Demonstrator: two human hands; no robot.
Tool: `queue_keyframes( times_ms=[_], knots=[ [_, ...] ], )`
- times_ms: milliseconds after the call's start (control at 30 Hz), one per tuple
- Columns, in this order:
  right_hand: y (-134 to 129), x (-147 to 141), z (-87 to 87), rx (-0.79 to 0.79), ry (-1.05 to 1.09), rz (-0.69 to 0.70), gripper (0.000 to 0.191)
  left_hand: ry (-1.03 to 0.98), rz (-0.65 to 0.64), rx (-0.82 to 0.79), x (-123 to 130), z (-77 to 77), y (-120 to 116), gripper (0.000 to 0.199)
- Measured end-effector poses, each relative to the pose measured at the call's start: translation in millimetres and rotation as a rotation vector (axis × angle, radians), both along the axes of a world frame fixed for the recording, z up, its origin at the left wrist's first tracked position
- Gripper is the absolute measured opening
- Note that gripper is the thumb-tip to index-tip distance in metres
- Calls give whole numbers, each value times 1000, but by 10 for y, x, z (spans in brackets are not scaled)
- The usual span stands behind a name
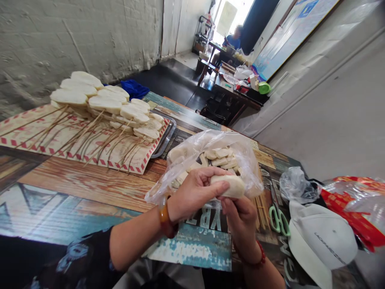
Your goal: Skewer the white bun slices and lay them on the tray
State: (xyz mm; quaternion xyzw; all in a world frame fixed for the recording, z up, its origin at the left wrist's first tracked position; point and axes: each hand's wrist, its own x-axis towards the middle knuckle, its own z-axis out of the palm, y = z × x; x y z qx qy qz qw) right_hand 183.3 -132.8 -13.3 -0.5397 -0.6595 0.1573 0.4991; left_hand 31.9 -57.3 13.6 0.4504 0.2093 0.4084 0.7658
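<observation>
Between the thumb and fingers of my left hand (pixel 200 190) is a pale oval bun slice (pixel 230 186), held above the front of a clear plastic bag (pixel 210 140). My right hand (pixel 242 214) is closed just under the slice, with its fingertips at the lower edge. Whatever those fingers pinch is hidden. Inside the bag lie several more pale slices (pixel 222 156). On the left, skewered bun slices (pixel 105 103) are stacked in rows, their thin wooden sticks (pixel 87 136) pointing towards me over red-and-white printed paper (pixel 136 160).
A metal tray (pixel 169 138) shows under the paper. Right of the bag are loose bamboo skewers (pixel 262 208), green-handled scissors (pixel 279 220), a white cap (pixel 323 233) and red plastic packaging (pixel 345 204). A person (pixel 233 40) sits at a cluttered table in the background.
</observation>
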Motion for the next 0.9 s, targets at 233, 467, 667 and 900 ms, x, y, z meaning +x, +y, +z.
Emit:
queue_keyframes(
  times_ms=[233, 467, 667, 900],
  knots=[
    [129, 55, -63, -223, 167, 141, 23, -102, 23, -237, 38, -100, 166, 44],
    [219, 37, -151, -348, 218, 171, 29, -19, 157, -207, 57, -215, 259, 37],
    [249, 14, -186, -367, 254, 137, 30, 31, 122, -183, 73, -288, 295, 35],
    [293, 173, -119, -311, 287, 14, 28, 66, 394, 35, -180, -187, 527, 42]
  ],
)
